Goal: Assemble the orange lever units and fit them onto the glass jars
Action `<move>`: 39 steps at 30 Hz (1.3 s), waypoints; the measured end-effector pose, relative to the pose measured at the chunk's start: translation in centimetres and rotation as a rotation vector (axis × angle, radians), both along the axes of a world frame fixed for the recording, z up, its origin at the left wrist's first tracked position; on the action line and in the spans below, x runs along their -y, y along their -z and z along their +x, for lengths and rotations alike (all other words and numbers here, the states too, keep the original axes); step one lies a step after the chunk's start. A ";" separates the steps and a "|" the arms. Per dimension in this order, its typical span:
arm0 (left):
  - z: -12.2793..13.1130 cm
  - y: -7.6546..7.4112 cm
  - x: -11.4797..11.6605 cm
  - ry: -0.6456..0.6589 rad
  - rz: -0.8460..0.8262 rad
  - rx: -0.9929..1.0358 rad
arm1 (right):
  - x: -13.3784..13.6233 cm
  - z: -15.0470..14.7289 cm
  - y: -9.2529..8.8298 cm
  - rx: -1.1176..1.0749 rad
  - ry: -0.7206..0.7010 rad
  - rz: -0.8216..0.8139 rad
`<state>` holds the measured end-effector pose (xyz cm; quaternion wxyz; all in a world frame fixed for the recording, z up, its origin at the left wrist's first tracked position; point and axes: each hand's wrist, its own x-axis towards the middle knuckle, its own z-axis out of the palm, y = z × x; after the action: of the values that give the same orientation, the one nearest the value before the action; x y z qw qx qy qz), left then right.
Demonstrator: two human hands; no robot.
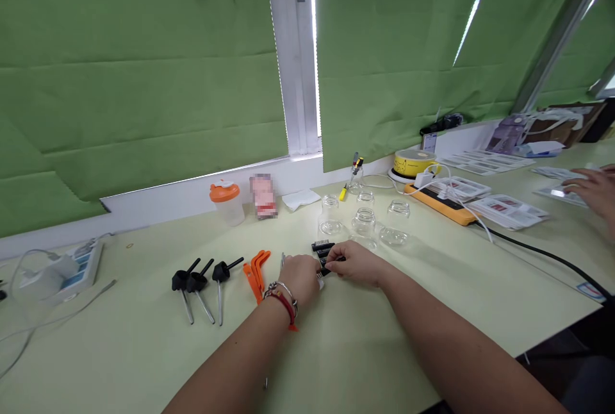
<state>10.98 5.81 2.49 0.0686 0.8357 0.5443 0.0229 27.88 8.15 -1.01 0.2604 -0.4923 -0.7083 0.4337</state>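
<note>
My left hand (300, 276), wearing bracelets, is closed near the middle of the table, its fingertips mostly hidden. Close beside it, my right hand (358, 263) pinches a small black piece (330, 266). Just beyond the fingers lie small black parts with a spring (321, 245). To the left of my left hand are orange curved plastic pieces (259, 266). Farther left, several black knob-like heads on metal rods (221, 271) lie in a row. Behind my right hand stand several clear glass jars (364, 218).
An orange-lidded cup (227, 202) and white paper (300, 199) are by the wall. Yellow-handled tools (344, 192) lean in a jar. An orange power strip (439, 204) with cables sits right, a white one (79, 273) left. Another person's hand (593, 186) is at far right.
</note>
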 end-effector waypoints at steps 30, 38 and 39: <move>2.2 0.8 0.2 -0.089 -0.063 0.213 | -0.2 0.8 -1.7 -0.039 0.336 0.020; 2.8 2.0 -0.2 -0.163 -0.010 0.491 | -0.2 1.0 -2.0 -0.054 0.385 0.063; 2.6 1.8 -0.2 -0.169 0.008 0.510 | -0.1 0.9 -2.0 -0.060 0.389 0.063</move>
<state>13.58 5.97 0.69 0.1978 0.7548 0.5772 0.2406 28.83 8.30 1.00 0.3757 -0.5983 -0.6048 0.3675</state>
